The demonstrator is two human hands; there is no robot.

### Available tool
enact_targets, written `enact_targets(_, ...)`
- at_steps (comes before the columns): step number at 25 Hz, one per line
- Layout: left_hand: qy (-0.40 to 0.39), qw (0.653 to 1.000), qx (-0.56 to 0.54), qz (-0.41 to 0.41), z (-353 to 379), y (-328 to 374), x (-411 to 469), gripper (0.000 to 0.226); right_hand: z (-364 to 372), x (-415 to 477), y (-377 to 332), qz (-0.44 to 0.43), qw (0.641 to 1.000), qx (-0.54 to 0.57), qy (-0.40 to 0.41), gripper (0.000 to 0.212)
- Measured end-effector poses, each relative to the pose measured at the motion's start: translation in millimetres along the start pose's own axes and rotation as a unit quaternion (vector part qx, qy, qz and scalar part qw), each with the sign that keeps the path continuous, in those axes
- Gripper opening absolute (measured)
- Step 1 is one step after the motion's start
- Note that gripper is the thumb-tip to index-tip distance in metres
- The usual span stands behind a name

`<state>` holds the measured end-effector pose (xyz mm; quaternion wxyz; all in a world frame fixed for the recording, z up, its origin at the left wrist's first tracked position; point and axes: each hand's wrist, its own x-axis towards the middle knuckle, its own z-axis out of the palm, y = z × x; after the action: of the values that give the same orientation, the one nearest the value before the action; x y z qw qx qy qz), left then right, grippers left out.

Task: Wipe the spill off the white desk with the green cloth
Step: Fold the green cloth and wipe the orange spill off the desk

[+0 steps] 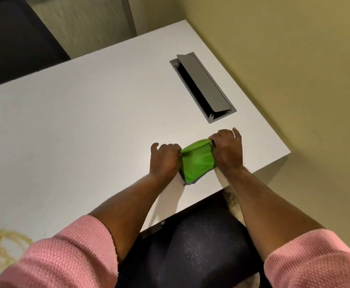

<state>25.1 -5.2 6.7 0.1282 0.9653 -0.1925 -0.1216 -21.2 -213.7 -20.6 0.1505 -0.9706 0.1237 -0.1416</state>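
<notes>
A folded green cloth (197, 161) with a grey hem lies on the white desk (87, 121), near its front right edge. My left hand (164, 159) pinches the cloth's left end and my right hand (228, 150) pinches its right end, both resting on the desk. The cloth is stretched between them. A yellowish-brown spill (2, 242) spreads in streaks over the desk's near left corner, far from the cloth and partly hidden by my pink left sleeve.
A grey cable hatch (203, 86) with its lid tilted open is set into the desk behind my hands. A beige wall (294, 59) runs along the desk's right side. My dark-trousered lap (190, 246) sits below the front edge.
</notes>
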Motion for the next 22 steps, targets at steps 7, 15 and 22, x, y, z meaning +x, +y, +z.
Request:
enact_targets(7, 0.063, 0.998, -0.025, -0.009, -69, -65, -76, 0.022, -47, -37, -98, -0.019, 0.998, 0.048, -0.025, 0.025)
enact_targets(15, 0.108, 0.994, -0.017, -0.018, -126, -167, -203, 0.019, -68, -111, -237, -0.061, 0.995, 0.062, -0.053, 0.032)
enact_targets(22, 0.096, 0.995, 0.018, -0.01, -137, -268, -320, 0.026, -58, -199, -350, -0.095, 0.991, 0.029, -0.093, 0.04)
